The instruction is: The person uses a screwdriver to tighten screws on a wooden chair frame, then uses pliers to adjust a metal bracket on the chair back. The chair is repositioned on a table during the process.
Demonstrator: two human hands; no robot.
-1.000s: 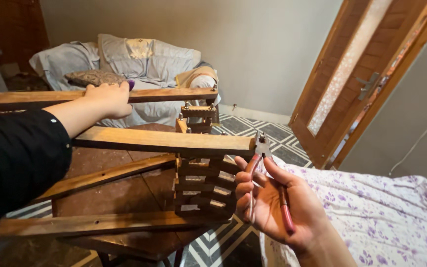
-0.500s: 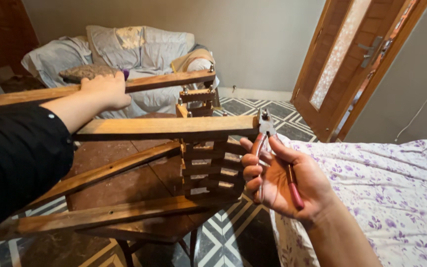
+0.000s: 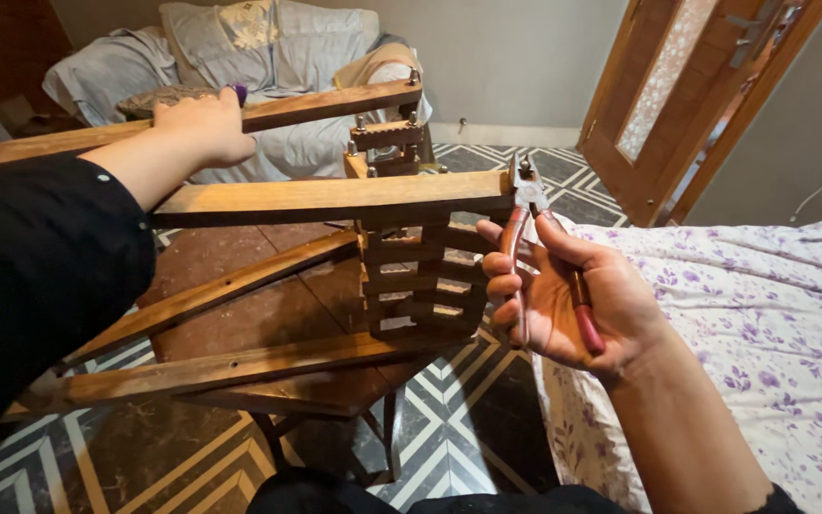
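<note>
Left hand [image 3: 204, 124] clamped on top rail [image 3: 325, 103] of wooden frame [image 3: 335, 200] over the worktop [image 3: 268, 314], right hand [image 3: 563, 295] gripping red-handled pliers [image 3: 531, 205], nose at the second rail's end bolt; bolt looks still seated.

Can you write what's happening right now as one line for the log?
left hand: gripping top wooden bar | right hand: holding red-handled pliers at end of middle bar | frame lies on table

red-handled pliers [image 3: 549, 257] upright, nose at wooden frame's [image 3: 335, 198] bar end
</note>
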